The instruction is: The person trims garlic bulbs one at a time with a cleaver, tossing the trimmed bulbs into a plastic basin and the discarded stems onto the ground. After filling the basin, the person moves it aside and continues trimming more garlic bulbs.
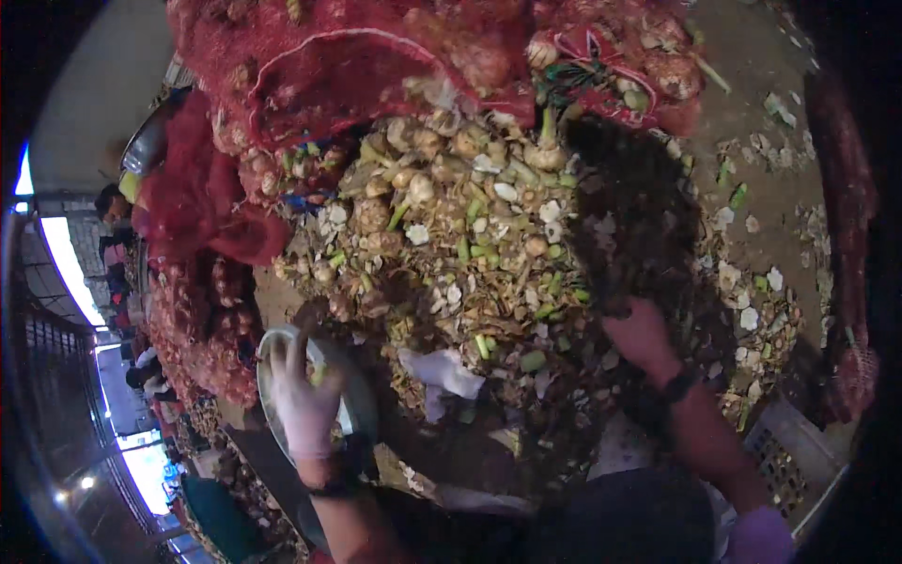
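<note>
My left hand (308, 399), in a pale glove, is over a light-coloured basin (274, 346) at the left of the pile. Its fingers are spread, and I see nothing gripped in them. My right hand (644, 336) is at the right side of the pile, its fingers curled in deep shadow. Whatever it holds there is too dark to make out. Between and beyond my hands lies a heap of garlic bulbs (421, 190) mixed with cut green stems (484, 346) and papery skins. A crumpled white glove-like piece (443, 371) rests on the near part of the heap.
Full red mesh sacks (395, 56) stand along the far side, with another red sack (202, 310) at the left. Skins and stem scraps (747, 315) litter the surface at right. A pale slotted crate (799, 442) is at lower right. Other people (115, 202) are far left.
</note>
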{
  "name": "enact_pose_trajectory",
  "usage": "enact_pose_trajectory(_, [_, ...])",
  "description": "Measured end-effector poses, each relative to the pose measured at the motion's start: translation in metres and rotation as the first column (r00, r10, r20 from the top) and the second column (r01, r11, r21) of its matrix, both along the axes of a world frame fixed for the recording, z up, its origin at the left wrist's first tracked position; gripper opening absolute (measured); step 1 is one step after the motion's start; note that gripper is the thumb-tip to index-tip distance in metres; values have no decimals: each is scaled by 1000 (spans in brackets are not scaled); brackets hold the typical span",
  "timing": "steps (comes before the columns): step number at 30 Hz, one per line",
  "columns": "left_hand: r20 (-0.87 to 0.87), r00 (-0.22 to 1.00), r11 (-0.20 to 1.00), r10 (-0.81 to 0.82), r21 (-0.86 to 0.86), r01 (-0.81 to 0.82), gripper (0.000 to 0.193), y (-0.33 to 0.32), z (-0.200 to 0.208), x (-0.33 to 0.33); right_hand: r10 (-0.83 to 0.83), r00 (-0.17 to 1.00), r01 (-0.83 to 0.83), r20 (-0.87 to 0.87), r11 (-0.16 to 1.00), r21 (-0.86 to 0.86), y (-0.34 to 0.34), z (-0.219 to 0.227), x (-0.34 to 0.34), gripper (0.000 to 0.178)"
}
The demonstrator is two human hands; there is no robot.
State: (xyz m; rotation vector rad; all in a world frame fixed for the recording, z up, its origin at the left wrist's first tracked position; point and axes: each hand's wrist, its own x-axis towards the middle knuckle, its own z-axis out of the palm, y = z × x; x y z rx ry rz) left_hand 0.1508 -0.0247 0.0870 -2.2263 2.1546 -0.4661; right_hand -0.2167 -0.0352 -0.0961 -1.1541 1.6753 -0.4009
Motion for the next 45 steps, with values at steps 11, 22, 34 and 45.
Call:
enact_pose_trajectory(11, [-902,-65,896,427,432,-100,39,-127,-154,-9,45,979,-29,198,996,-83,7,13,30,41])
enact_pose_trajectory(22, [-912,354,922,209,304,240,29,16,-86,-91,378,920,-361,-104,712,-602,-8,88,70,20])
enact_pose_trajectory(34, [-824,557,909,-99,153,388,71,17,-51,-127,-66,668,-58,742,988,140,-28,64,49,40])
enact_pose_trajectory(45, [-1000,26,995,16,19,93,80,17,-81,-150,380,867,-494,-322,576,-651,10,94,44,24])
